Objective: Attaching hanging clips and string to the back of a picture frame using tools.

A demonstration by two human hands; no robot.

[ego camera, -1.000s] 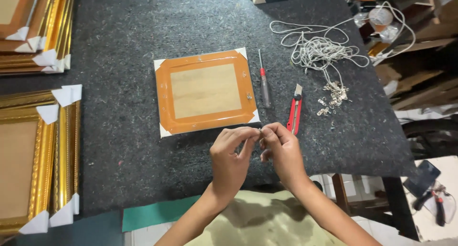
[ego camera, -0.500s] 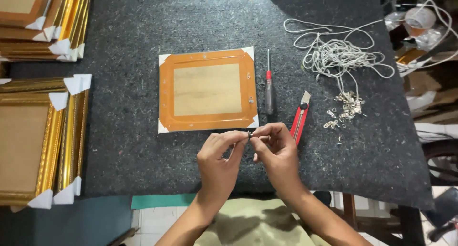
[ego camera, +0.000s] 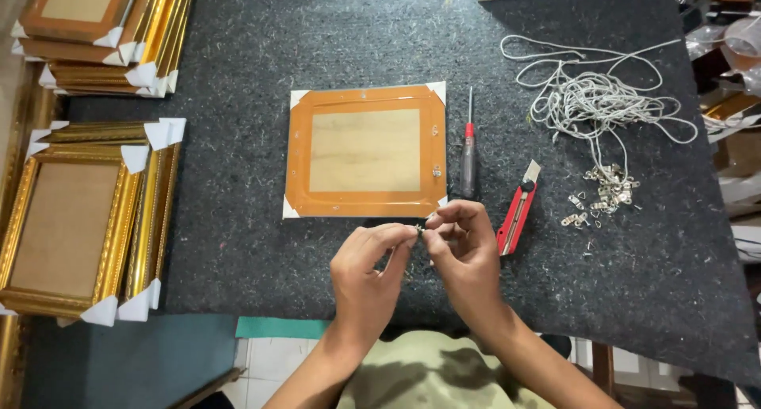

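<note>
- Tiny metal hanger bit (ego camera: pixel 420 228) is pinched between both hands, just off the near edge of the frame, around 6 o'clock from it.
- Left hand (ego camera: pixel 366 268) has thumb and fingertips closed on it; right hand (ego camera: pixel 464 246) is curled tight on it from the other side.
- The orange-backed picture frame (ego camera: pixel 366 150) lies face down on the dark felt table (ego camera: pixel 238 242).
- At its 3 o'clock: a screwdriver (ego camera: pixel 468 151), then a red box cutter (ego camera: pixel 516 211).
- Further out at 3, a pile of little metal hangers (ego camera: pixel 604 191), tangled white cord (ego camera: pixel 594 100) above.
- Gold frames (ego camera: pixel 87 219) stacked at 9 o'clock.
</note>
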